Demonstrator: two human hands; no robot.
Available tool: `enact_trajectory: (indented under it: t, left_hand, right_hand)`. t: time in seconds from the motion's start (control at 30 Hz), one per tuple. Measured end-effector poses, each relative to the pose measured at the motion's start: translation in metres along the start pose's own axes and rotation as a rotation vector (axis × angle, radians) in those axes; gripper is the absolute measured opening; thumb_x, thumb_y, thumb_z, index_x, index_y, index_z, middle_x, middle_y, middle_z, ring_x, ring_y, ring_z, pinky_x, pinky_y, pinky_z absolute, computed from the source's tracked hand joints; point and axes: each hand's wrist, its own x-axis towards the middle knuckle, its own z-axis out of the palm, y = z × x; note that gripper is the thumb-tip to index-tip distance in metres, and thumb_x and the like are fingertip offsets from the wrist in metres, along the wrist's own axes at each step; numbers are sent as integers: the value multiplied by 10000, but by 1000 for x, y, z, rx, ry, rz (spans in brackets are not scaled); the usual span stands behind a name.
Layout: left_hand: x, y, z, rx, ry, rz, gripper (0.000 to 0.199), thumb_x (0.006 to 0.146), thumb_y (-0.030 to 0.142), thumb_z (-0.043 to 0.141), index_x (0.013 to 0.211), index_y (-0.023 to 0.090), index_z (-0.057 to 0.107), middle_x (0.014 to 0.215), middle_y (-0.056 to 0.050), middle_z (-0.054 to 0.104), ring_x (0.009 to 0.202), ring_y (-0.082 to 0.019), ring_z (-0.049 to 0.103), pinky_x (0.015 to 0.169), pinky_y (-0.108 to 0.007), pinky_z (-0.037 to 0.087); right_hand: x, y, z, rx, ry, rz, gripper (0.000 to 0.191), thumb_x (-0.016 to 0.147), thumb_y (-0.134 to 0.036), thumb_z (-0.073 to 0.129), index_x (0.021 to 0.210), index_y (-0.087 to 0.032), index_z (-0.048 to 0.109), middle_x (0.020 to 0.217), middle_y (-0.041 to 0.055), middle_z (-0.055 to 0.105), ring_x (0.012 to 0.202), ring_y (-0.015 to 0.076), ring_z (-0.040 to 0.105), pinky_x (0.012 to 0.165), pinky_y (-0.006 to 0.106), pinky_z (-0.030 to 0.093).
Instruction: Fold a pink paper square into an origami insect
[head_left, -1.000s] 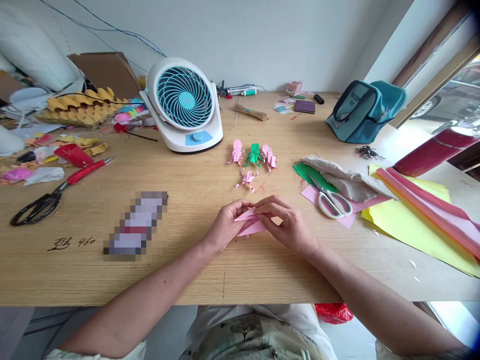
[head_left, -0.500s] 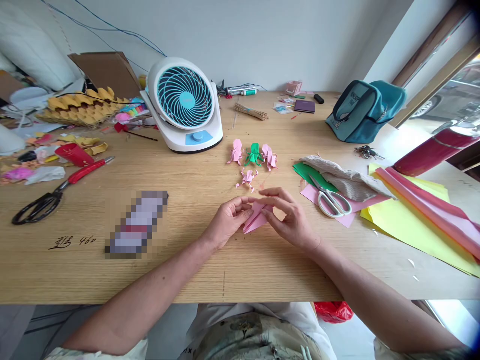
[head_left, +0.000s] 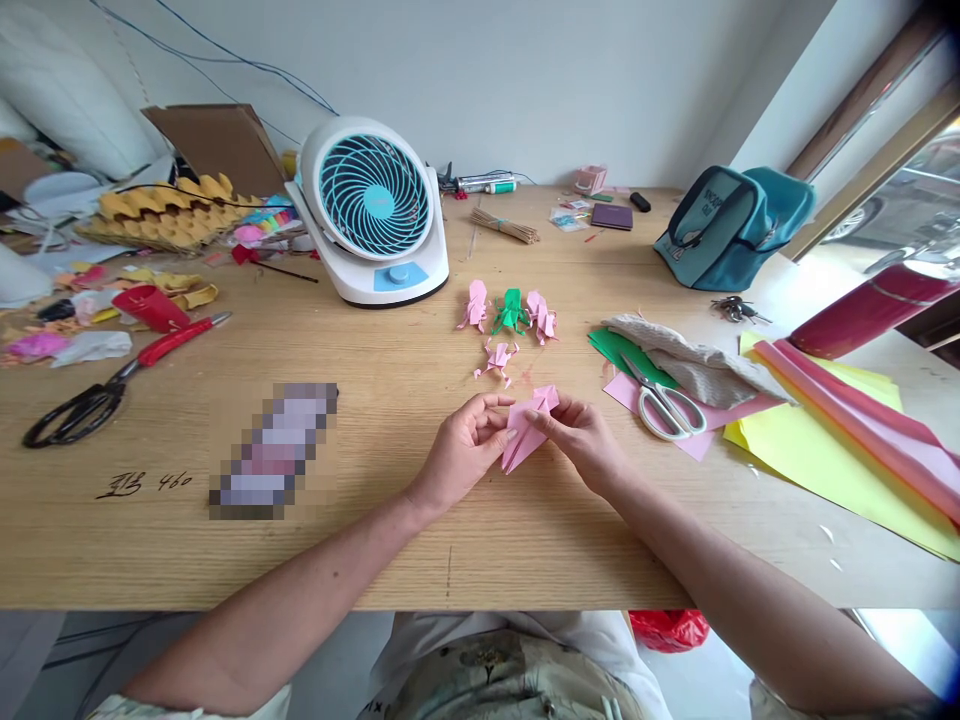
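The folded pink paper (head_left: pixel 527 432) is now standing up more steeply than a second ago: then it was lying nearly flat between the hands, and it is now tilting upward with its top corner pointing toward the small paper figures. That reads, as a judgement, as a fold being turned for the next crease.

Taking the pink paper as the landmark and going left to right: well to its left, black-handled scissors (head_left: pixel 71 412) are lying on the tabletop (head_left: pixel 375 540), with a blurred patch nearer to the paper. Just left of the paper, the left hand (head_left: pixel 461 452) is curling in, its fingers (head_left: pixel 501 402) pinching the paper's left edge, thumb below. Beyond the paper, toward the wall, four little origami figures (head_left: pixel 510 320) are sitting, three pink and one green, and the white fan (head_left: pixel 373 210) is standing behind them to the left. Just right of the paper, the right hand (head_left: pixel 589 445) is gripping its right edge between thumb and forefinger, the other fingers bunching close. Farther right, white-handled scissors (head_left: pixel 666 402) are resting on coloured sheets.
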Motion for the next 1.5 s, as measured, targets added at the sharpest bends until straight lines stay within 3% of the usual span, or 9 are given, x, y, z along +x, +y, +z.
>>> enact_trajectory:
  t: [0.17, 0.3, 0.4, 0.6, 0.83, 1.0, 1.13, 1.27, 1.5]
  left_hand:
    - [-1, 0, -3, -11, -151, -155, 385, 821, 505, 696, 874, 124, 685, 818, -57, 723, 742, -169, 704, 628, -230, 536]
    - [-2, 2, -3, -38, -146, -213, 469, 731, 594, 748, 743, 134, 659, 715, -37, 700, 712, -182, 718, 566, -211, 527]
    - [-2, 1, -2, -52, -155, -231, 479, 708, 598, 766, 768, 133, 670, 731, -50, 718, 713, -179, 724, 569, -211, 535]
    - [-3, -1, 1, -10, -209, -331, 455, 763, 562, 732, 869, 120, 700, 832, -102, 755, 709, -188, 740, 554, -224, 546]
    - [-5, -3, 6, -13, -197, -255, 330, 782, 448, 751, 819, 128, 677, 781, -63, 738, 683, -149, 719, 614, -229, 563]
    - [-5, -1, 6, -71, -245, -201, 320, 763, 423, 782, 870, 138, 684, 889, -70, 740, 814, -173, 733, 757, -272, 577]
    - [-6, 5, 4, -46, -260, -205, 349, 793, 457, 741, 947, 150, 683, 953, -78, 723, 874, -192, 711, 760, -288, 575]
    - [-4, 8, 0, 56, -148, -96, 393, 846, 526, 648, 953, 148, 664, 885, -53, 684, 768, -164, 642, 642, -242, 526]
    - [-1, 9, -10, 444, -2, 202, 363, 913, 409, 593, 655, 158, 547, 606, 35, 463, 605, -96, 416, 599, -211, 347]
  right_hand:
    - [1, -1, -3, -11, 48, -32, 375, 679, -513, 820, 700, -174, 660, 670, -13, 634, 605, 114, 523, 615, 267, 443]
    - [0, -1, -4, -39, 28, -15, 405, 686, -556, 798, 709, -173, 667, 679, 9, 654, 603, 135, 546, 602, 283, 455]
    - [0, 0, -4, -55, -12, 18, 421, 716, -583, 763, 700, -172, 672, 670, 25, 654, 588, 147, 545, 578, 294, 454]
    - [1, 1, -5, -65, 111, -32, 427, 667, -582, 793, 678, -178, 654, 634, -13, 601, 574, 114, 476, 560, 263, 395]
    - [1, 2, -5, -53, 97, -1, 429, 677, -570, 789, 671, -167, 641, 623, -12, 579, 565, 107, 447, 549, 258, 355]
    - [1, 3, -7, -32, 147, -31, 399, 691, -543, 789, 652, -178, 631, 615, -24, 559, 556, 103, 429, 553, 257, 355]
    - [0, 1, -6, -33, 130, -29, 403, 694, -557, 782, 658, -180, 646, 628, -16, 585, 564, 111, 456, 565, 261, 377]
    - [-3, 2, 1, -41, 48, -1, 422, 662, -576, 799, 639, -183, 646, 611, -17, 576, 565, 117, 464, 570, 267, 388]
    - [-6, 2, 10, -30, -27, 18, 430, 647, -581, 809, 675, -188, 636, 638, -26, 564, 589, 113, 467, 569, 247, 396]
